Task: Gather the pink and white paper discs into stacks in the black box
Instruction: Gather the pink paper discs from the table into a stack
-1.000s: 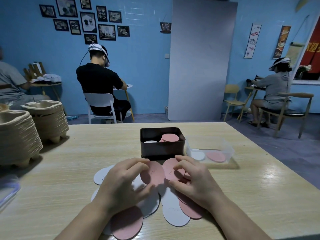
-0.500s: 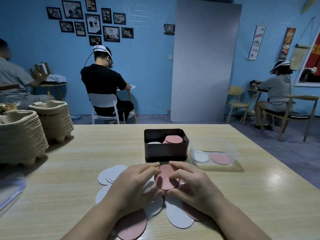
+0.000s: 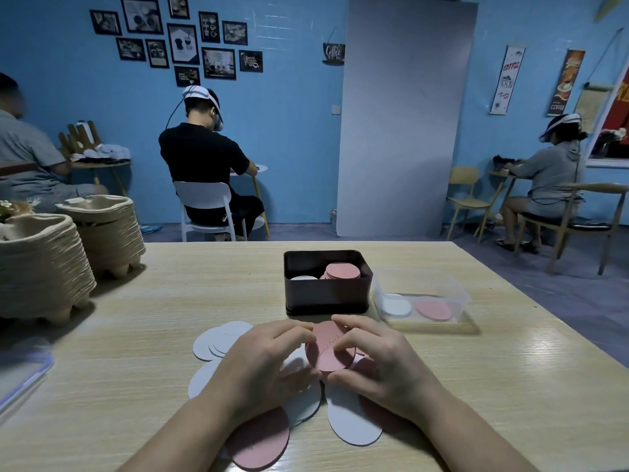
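Note:
Both hands hold a small stack of pink discs (image 3: 328, 347) just above the table, in front of the black box (image 3: 326, 294). My left hand (image 3: 262, 366) grips its left edge and my right hand (image 3: 377, 362) pinches its right edge. The box holds a pink stack (image 3: 342, 270) on the right and a lower white stack (image 3: 304, 278) on the left. Loose white discs (image 3: 218, 340) and pink discs (image 3: 260, 441) lie spread on the table under and around my hands; some are hidden beneath them.
A clear plastic tub (image 3: 422, 301) with one white and one pink disc stands right of the box. Two piles of pulp trays (image 3: 44, 264) stand at the table's left. A clear lid (image 3: 20, 376) lies at the left edge. Other people sit at tables behind.
Two pink discs that lay side by side between my fingers have been drawn together into one stack, now held by both hands. The view has shifted slightly.

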Demonstrator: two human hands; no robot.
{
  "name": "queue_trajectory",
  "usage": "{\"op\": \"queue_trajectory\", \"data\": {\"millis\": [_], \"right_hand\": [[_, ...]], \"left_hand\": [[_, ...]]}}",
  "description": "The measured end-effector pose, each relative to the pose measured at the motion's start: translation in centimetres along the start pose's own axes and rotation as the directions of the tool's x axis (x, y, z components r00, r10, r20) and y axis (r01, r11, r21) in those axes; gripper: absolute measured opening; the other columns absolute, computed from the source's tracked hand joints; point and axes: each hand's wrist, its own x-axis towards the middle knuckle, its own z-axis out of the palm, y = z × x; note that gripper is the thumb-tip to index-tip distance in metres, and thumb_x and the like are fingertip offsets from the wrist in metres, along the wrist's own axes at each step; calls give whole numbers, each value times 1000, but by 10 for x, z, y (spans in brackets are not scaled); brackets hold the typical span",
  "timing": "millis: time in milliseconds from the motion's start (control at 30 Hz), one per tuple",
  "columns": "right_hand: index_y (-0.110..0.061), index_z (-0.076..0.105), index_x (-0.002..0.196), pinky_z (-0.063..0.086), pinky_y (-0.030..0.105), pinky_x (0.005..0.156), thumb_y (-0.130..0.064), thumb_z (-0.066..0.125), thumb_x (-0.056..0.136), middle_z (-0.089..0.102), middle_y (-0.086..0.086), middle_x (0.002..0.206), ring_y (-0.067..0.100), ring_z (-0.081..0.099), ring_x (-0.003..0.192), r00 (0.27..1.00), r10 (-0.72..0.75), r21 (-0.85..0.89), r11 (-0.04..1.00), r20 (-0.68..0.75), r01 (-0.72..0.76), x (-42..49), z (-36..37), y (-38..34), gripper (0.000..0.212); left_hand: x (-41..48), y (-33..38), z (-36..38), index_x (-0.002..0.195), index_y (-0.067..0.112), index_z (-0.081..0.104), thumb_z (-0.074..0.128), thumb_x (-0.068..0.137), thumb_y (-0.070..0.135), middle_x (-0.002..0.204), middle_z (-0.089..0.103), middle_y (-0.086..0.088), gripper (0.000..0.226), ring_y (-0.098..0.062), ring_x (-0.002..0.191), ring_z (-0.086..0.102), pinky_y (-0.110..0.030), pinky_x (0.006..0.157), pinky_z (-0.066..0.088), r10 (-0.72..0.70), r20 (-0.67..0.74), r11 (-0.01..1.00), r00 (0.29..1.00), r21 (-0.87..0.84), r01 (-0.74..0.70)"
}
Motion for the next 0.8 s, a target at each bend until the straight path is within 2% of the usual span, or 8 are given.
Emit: {"op": "queue_trajectory", "data": {"millis": [167,267,367,500,567,667,800], "right_hand": [[-19,66,89,54,41,91,-41,80,82,65,-1,132,1,51,134,1000,8,26,1000,18,-8,-1,-1,-2,27],[-21,65,90,55,34,87,-45,78,82,61,3,138,-3,48,135,998,14,23,1000,64,-16,-1,1,-2,28],[-24,65,93,51,28,89,-52,72,86,59,2,141,4,61,121,993,20,-59,998,115,-13,0,2,0,30],[-28,67,109,53,34,90,-59,62,89,60,-3,137,13,61,118,991,3,-146,989,137,17,4,-1,-8,37],[-29,68,108,52,33,90,-62,60,89,60,-7,133,12,60,115,990,16,-161,987,137,6,5,-4,-14,38],[-30,67,104,45,24,96,-61,63,87,60,-11,131,8,56,117,990,55,-153,988,130,-35,-1,-4,-23,35],[-32,63,105,44,22,94,-65,59,85,56,-11,139,6,49,127,981,123,-157,983,150,-99,-21,5,-35,38]], "left_hand": [[1,5,-4,96,30,59,75,81,41,103,66,17,24,-11,86,59,-34,68,53,1,12,1000,1000,8,-1],[1,6,-6,94,29,62,78,82,40,107,67,16,23,-11,92,62,-32,71,53,0,8,1000,1000,-5,1],[1,6,-6,94,28,64,79,82,40,114,68,16,22,-10,96,64,-32,72,54,11,-5,1000,1000,-1,-11],[2,8,-13,97,23,68,82,80,39,113,71,10,27,-16,92,67,-34,70,56,2,14,1000,1000,15,-3],[3,11,-20,99,21,69,82,80,37,109,72,8,28,-17,89,67,-34,71,56,4,48,1000,999,14,-4],[-5,14,-34,108,23,70,74,87,42,108,72,11,28,-15,92,67,-34,77,55,-37,87,999,996,27,34],[-30,19,-53,114,25,72,61,91,49,109,71,13,35,-13,99,66,-35,83,54,-138,116,989,984,59,132]]}}
